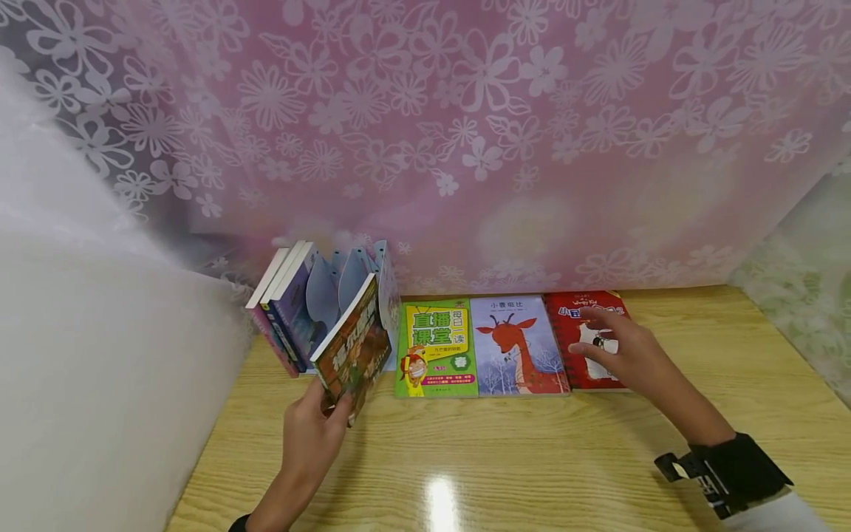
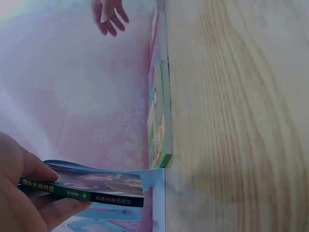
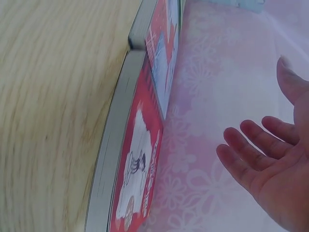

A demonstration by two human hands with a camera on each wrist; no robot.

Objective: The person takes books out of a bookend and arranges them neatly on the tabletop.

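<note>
Three books (image 1: 518, 347) lie flat on the tabletop (image 1: 518, 451), presumably to show covers; my left grip (image 1: 312, 436) clamps the brown book (image 1: 366, 347) near its spine, tilted at the blue rack (image 1: 323, 292), likely leaving the far edge free; my right grip (image 1: 614, 351), fingers apart, hangs empty near the red book (image 1: 588, 375).

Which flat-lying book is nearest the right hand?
The rightmost, red-covered book, partly hidden by the right hand; the blue-covered giraffe book and green-yellow book lie farther left.

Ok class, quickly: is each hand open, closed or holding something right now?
Left hand: holding a brown book.
Right hand: open, holding nothing.
</note>
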